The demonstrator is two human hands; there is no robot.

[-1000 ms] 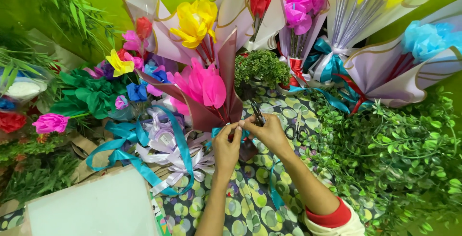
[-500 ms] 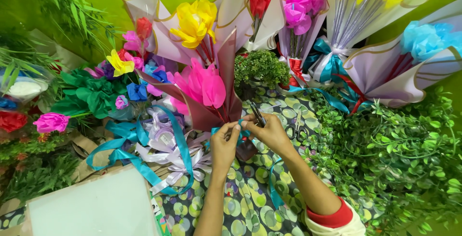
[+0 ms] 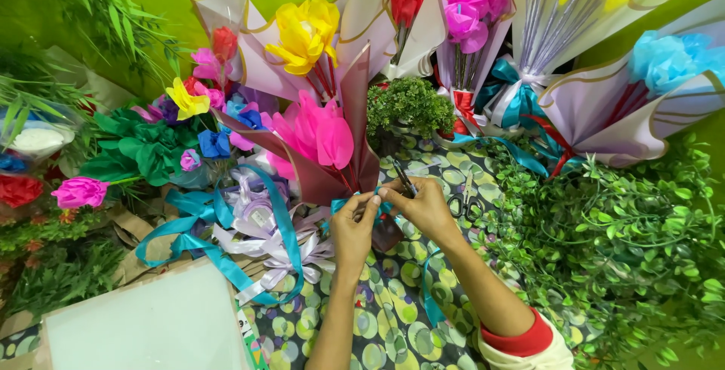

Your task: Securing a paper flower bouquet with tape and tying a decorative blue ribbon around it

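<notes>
Two hands tying teal ribbon on a pink paper bouquet

Both the left hand [image 3: 353,226] and right hand [image 3: 423,202] pinch the teal ribbon [image 3: 341,204] with closed fingertips at the base of the pink bouquet [image 3: 321,140]; scissors [image 3: 462,202] lie beside them on the dotted cloth [image 3: 377,325].

A flat pale-green rectangular package [image 3: 143,325] lies at the lower left of the patterned counter [image 3: 393,325], just beside a tangle of teal and lilac ribbon. A narrow printed label strip [image 3: 249,343], white with small coloured marks, runs along the package's right edge. Among the lilac ribbon loops just above sits a small pale tag [image 3: 260,217], too small to make out further. No signs or screens appear.
</notes>
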